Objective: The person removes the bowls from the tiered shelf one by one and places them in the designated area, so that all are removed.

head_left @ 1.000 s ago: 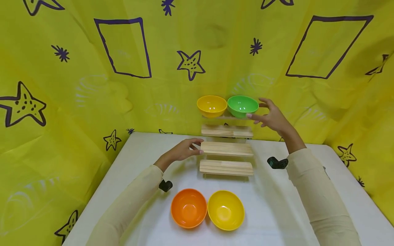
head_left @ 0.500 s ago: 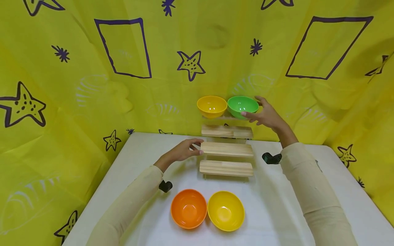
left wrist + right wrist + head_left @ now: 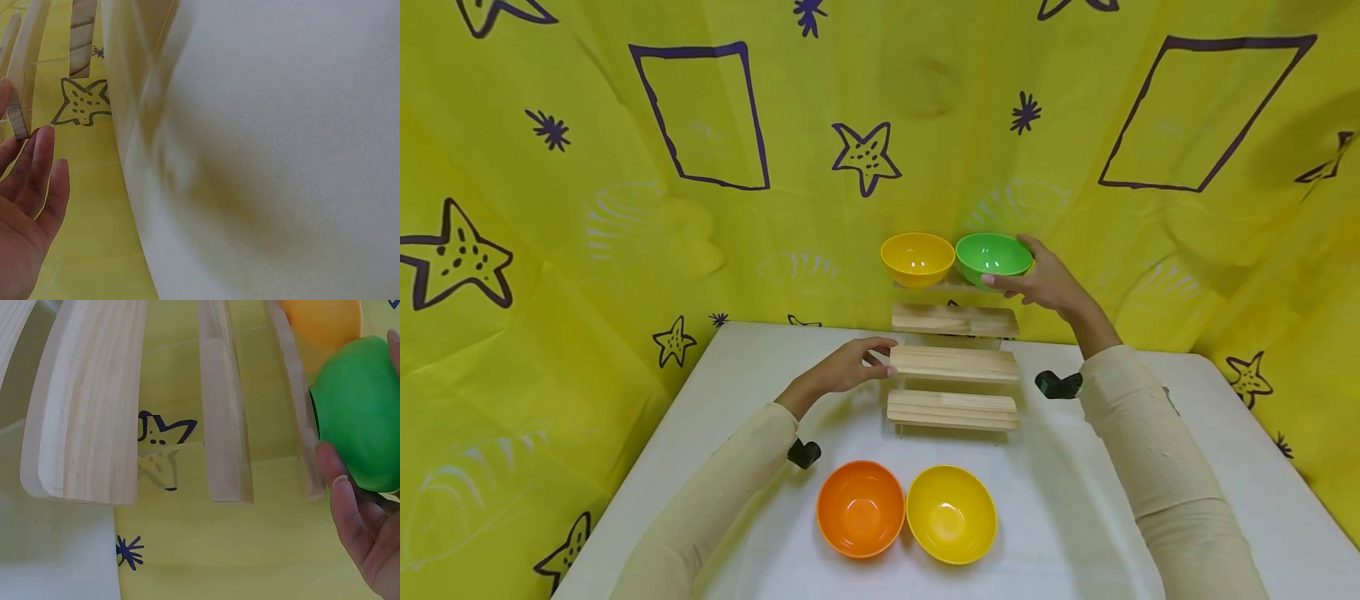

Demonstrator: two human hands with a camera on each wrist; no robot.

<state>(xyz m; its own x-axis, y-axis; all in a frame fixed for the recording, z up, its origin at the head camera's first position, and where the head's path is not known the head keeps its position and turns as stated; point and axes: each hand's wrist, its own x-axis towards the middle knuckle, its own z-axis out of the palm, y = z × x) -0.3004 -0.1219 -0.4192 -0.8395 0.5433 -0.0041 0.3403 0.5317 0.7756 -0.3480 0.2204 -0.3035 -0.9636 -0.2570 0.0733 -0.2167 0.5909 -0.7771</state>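
A stepped wooden shelf (image 3: 953,364) stands at the back of the table. My left hand (image 3: 842,367) pinches the left end of one of its middle boards; the left wrist view has thumb and fingertips on either side of that board's end (image 3: 19,119). On the top step a green bowl (image 3: 988,257) sits beside a yellow-orange bowl (image 3: 917,260), rims nearly touching. My right hand (image 3: 1051,282) grips the green bowl from the right, thumb in front and fingers behind. In the right wrist view, fingertips meet the green bowl (image 3: 362,419) near its base.
Nearer me, an orange bowl (image 3: 861,510) and a yellow bowl (image 3: 951,515) stand side by side on the white table (image 3: 1045,517). A yellow curtain (image 3: 805,208) with dark drawings encloses the back and sides. The lower boards (image 3: 952,410) bear nothing.
My right hand has moved left from beside the green bowl, and its thumb and fingers now close round the bowl's right side. The left hand keeps its place on the shelf.
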